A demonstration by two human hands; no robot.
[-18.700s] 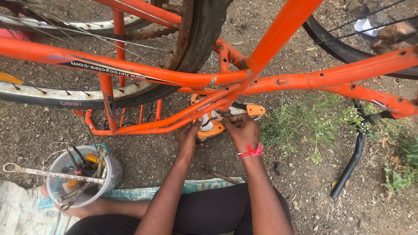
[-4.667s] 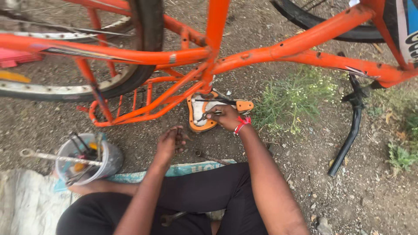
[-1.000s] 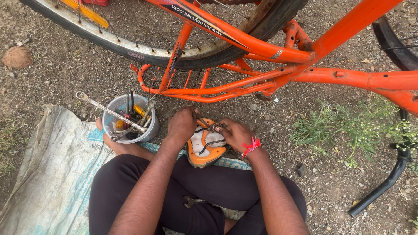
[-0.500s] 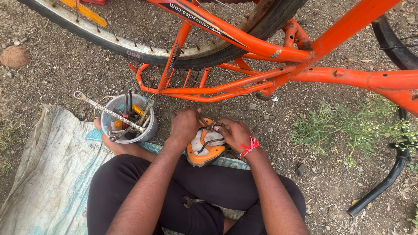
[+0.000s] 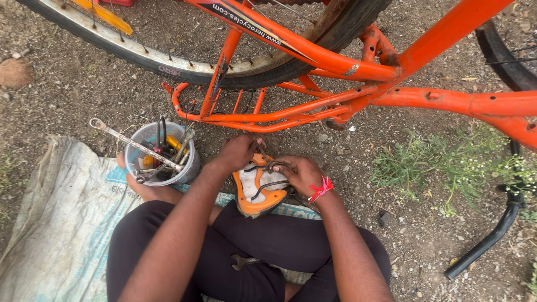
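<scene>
while the person is sitting cross-legged on a pale woven sack spread over the dirt, both hands are working on an upturned bicycle saddle, orange at the rim and whitish inside, with dark wire rails running across its underside. the saddle is lying on the ground just in front of the knees, below the lower tubes of an orange bicycle frame that is crossing the top of the view. the left hand is resting on the far end of the saddle, its fingers curled down over the edge and closed around it. the right hand, wearing a red thread band at the wrist, is pinching the wire rails near the saddle's right side, fingers drawn together on the metal. a small spanner is lying on the black trousers in the lap. to the left, just beside the left knee, a round tub is holding spanners and other tools, and one long spanner is lying across its rim. a tyre and wheel rim are arching behind the tub. green weeds are growing well to the right, near a black bent bar on the gravel.
</scene>
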